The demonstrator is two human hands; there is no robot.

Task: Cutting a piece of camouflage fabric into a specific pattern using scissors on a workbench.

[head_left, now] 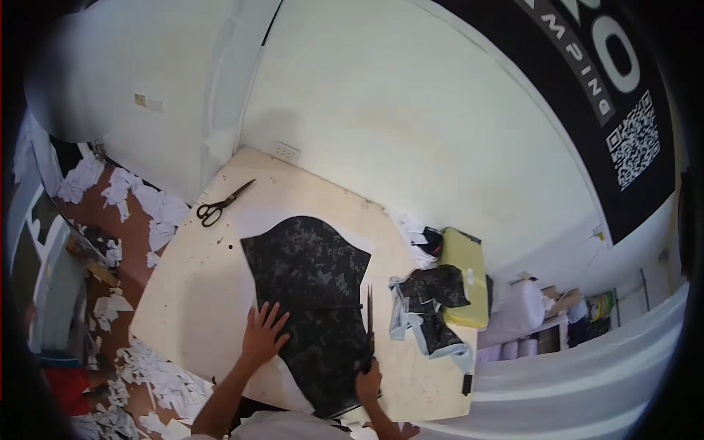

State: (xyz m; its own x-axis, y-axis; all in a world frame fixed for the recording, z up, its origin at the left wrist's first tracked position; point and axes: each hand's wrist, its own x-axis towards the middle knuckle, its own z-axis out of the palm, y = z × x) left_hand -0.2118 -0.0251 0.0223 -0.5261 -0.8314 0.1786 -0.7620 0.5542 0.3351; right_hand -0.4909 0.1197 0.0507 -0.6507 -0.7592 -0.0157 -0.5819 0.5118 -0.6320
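A dark camouflage-patterned fabric piece [312, 257] with a curved far edge lies flat on the pale table [198, 293]. White material shows along parts of its border. Spread fingers of my left hand [264, 334] rest on its left edge. My right hand [369, 383] is closed round the handles of a pair of scissors [369, 315] at the fabric's right edge. Their long blades point away from me and look nearly together. At the far left of the table lies a second pair of black-handled scissors [211, 213], which no hand touches.
Crumpled camouflage and light-blue fabric scraps [433, 301] lie right of the piece, beside a yellow wrapped package [466, 275]. A small black object [467, 384] sits at the right table edge. White scraps [158, 374] litter the floor on the left. A wall [381, 117] borders the table's far side.
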